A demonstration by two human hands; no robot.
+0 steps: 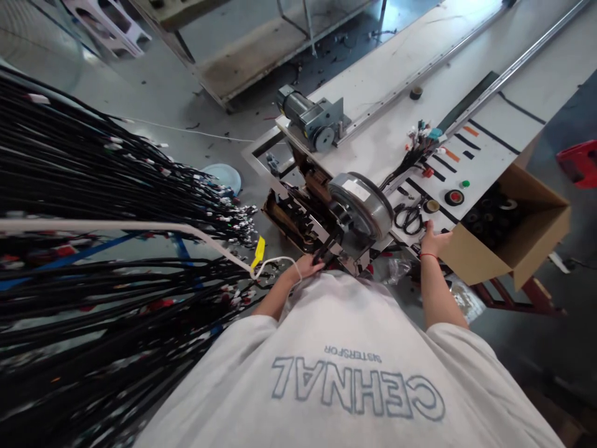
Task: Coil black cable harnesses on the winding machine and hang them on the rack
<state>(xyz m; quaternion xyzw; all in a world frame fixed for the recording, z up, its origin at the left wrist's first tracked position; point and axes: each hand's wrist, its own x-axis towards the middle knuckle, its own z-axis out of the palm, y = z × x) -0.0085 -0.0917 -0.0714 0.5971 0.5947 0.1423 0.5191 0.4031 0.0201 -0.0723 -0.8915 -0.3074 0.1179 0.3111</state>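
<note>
My left hand [305, 267] is at the near edge of the machine, by my shirt. Its fingers are closed around something dark that I cannot make out. My right hand [435, 241] rests at the table's near edge, thumb and fingers apart, holding nothing. Just beyond its fingertips lies a roll of tape [431, 206], with black-handled scissors [409, 219] to the left. Between my hands stands a large round grey machine part [361, 202]. A bundle of black wires with coloured connectors [414, 149] lies on the table behind it.
On the right, an open cardboard box [536, 218] holds dark rolls. Red [454, 197] and green [465, 183] buttons sit on the white table [368, 143]. A motor [303, 112] is mounted at its left end. Many hanging black wire harnesses [93, 168] crowd the left side.
</note>
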